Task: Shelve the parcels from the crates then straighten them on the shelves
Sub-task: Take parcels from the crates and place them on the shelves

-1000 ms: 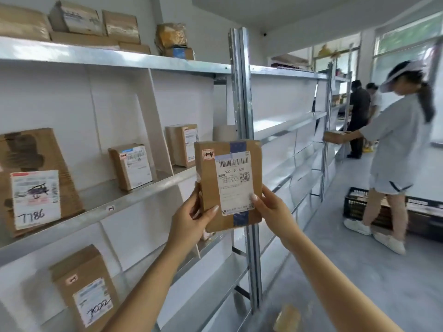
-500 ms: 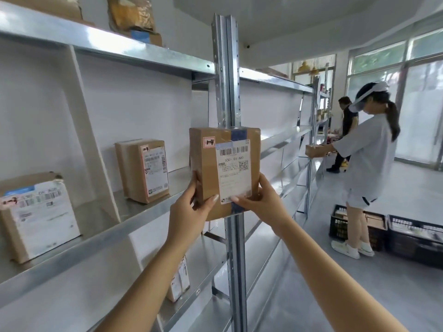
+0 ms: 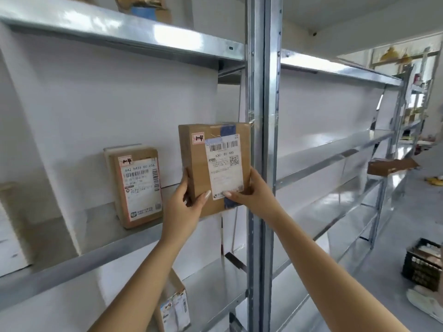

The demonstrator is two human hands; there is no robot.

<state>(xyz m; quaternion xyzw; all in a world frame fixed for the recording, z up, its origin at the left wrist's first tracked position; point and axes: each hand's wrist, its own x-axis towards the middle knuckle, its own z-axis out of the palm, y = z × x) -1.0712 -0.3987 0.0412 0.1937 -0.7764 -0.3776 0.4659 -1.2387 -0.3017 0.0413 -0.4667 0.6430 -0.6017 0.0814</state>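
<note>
Galvanised steel shelving with white back panels fills the left of a pale room with a grey floor (image 3: pixel 395 295), and a tall perforated steel upright post (image 3: pixel 262 92) splits the bays. The task's thing, a brown cardboard parcel with a white barcode label and blue tape (image 3: pixel 215 164), is held upright at the right end of the middle shelf (image 3: pixel 96 257), just left of the post, its label facing out; whether its lower edge rests on the shelf cannot be told. The left hand (image 3: pixel 184 207) grips its lower left corner, thumb across the front and fingers curled round the side. The right hand (image 3: pixel 251 195) grips the lower right corner, thumb pressed on the label's bottom edge and fingers clamped behind the box. Further left on the same shelf, apart from the held box, a smaller brown labelled parcel (image 3: pixel 136 188) stands leaning against the back panel. One shelf lower, a brown box with white labels (image 3: pixel 173 307) stands near the front edge, partly hidden by the left forearm. On the top shelf (image 3: pixel 119 27) sits a yellowish wrapped parcel with blue tape (image 3: pixel 143 6). A flat brown carton (image 3: pixel 393 166) lies at a far bay's shelf edge, and a black plastic crate (image 3: pixel 424 264) stands on the floor at the right.
</note>
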